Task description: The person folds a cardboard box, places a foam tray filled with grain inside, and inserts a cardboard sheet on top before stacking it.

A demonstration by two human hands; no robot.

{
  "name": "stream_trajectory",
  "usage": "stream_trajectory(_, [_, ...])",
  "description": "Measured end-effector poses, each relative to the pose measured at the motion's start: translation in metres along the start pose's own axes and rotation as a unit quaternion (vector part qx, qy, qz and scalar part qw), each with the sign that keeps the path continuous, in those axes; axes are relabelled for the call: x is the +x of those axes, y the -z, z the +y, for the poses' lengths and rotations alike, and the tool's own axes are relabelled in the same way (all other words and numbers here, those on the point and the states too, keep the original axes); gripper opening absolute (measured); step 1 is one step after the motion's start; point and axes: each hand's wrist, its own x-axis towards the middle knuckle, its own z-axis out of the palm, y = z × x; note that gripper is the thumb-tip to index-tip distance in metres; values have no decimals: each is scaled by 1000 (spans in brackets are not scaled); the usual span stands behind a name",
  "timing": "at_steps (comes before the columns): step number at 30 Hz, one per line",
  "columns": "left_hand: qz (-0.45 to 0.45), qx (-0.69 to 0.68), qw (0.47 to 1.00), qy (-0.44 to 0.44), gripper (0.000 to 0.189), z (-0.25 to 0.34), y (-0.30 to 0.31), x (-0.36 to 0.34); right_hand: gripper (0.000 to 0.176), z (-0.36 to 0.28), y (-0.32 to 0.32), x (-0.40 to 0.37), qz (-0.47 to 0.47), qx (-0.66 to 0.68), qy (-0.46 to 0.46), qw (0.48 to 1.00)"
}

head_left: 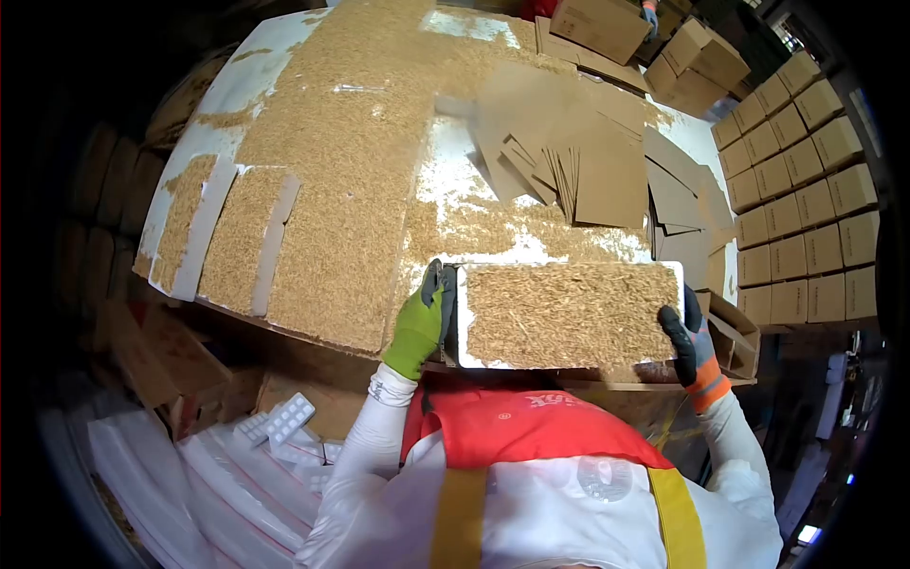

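A rectangular white tray [462, 327], topped with straw-coloured shavings [569, 313], is held level at the table's front edge, close to my body. At its left end, my left hand [422, 327], in a green glove with dark fingers, is closed on the side. Gripping the opposite end is my right hand [693, 346], in a grey and orange glove, with dark fingers over the right rim. Some shavings spill over the tray's front edge near the right hand. What lies under the shavings is hidden.
Loose shavings cover much of the big table [332, 190], with white strips [204, 232] at left. Flat cardboard pieces [607, 175] lie beyond the tray. Stacked cartons [806, 204] stand right. White cell trays [289, 417] and plastic-wrapped bundles [227, 474] sit lower left. Another person's gloved hand [650, 17] touches a carton.
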Motion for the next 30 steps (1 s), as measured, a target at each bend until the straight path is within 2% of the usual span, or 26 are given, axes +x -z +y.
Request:
stream_trajectory(1, [-19, 17, 1000, 16, 45, 0, 0, -2, 61, 12, -4, 3, -6, 2, -9, 1000])
stream_trajectory(3, [11, -42, 999, -9, 46, 2, 0, -4, 65, 22, -11, 13, -13, 8, -39, 999])
stream_trajectory(4, [26, -74, 997, -19, 46, 5, 1, -5, 62, 17, -10, 19, -17, -61, -48, 997])
stream_trajectory(5, [-33, -199, 978, 44, 45, 7, 5, -7, 59, 12, -8, 24, -25, -130, -56, 990])
stream_trajectory(6, [-46, -247, 963, 94, 46, 16, 10, -11, 56, 9, -9, 26, -34, -198, -65, 977])
stream_trajectory(7, [-58, -293, 944, 142, 48, 23, 15, -13, 44, 24, -10, 29, -45, -191, -41, 980])
stream_trajectory(8, [-67, -339, 919, 188, 51, 24, 19, -14, 41, 44, -3, 39, -70, -259, -49, 962])
stream_trajectory(10, [-46, -258, 964, 48, 58, 13, 14, -15, 36, 79, 19, 58, -120, -393, -64, 909])
stream_trajectory(11, [-33, -211, 976, 50, 61, 19, 8, -17, 38, 84, 21, 63, -126, -413, -60, 900])
stream_trajectory(12, [-21, -164, 985, 52, 64, 24, 4, -18, 40, 70, 14, 69, -166, -483, -47, 858])
stream_trajectory(13, [-16, -98, 993, 60, 76, 37, 13, -16, 42, 47, 4, 74, -204, -549, -35, 810])
stream_trajectory(14, [-94, -130, 976, 148, 88, 52, 25, -10, 44, 34, -4, 78, -238, -610, -23, 756])
stream_trajectory(15, [-59, -80, 987, 127, 86, 51, 16, -12, 49, 51, -2, 85, -224, -663, 53, 713])
stream_trajectory(16, [-23, -29, 994, 107, 84, 52, 7, -14, 50, 45, -9, 89, -242, -682, 57, 688])
stream_trajectory(18, [-20, -35, 991, 126, 83, 52, 3, -13, 53, 21, -32, 107, -276, -718, 73, 634])
stream_trajectory(19, [-8, -38, 992, 124, 83, 48, 1, -13, 53, 1, -45, 119, -292, -714, 67, 633])
stream_trajectory(20, [5, -38, 992, 123, 83, 44, 1, -13, 51, -26, -63, 128, -270, -691, 106, 662])
stream_trajectory(22, [-34, -41, 985, 164, 78, 56, 17, -11, 48, -78, -103, 139, -226, -634, 175, 718])
stream_trajectory(24, [76, -114, 990, 19, 72, 31, 10, -25, 43, -105, -151, 165, -235, -491, 210, 812])
stream_trajectory(25, [136, -181, 973, 49, 69, 30, 21, -35, 43, -101, -176, 185, -264, -471, 236, 808])
stream_trajectory(26, [214, -35, 976, 31, 66, 30, 41, -45, 44, -87, -205, 207, -292, -450, 261, 803])
stream_trajectory(27, [282, 48, 955, 80, 68, 23, 52, -52, 51, -72, -236, 226, -321, -407, 219, 826])
stream_trajectory(28, [435, -136, 885, 89, 74, -7, 37, -62, 60, -50, -266, 247, -349, -363, 175, 846])
stream_trajectory(29, [406, 100, 875, 244, 78, -22, 48, -75, 68, -11, -298, 275, -322, -357, 201, 854])
stream_trajectory(30, [401, 50, 821, 403, 94, -74, 30, -90, 78, 27, -328, 300, -294, -351, 225, 860])
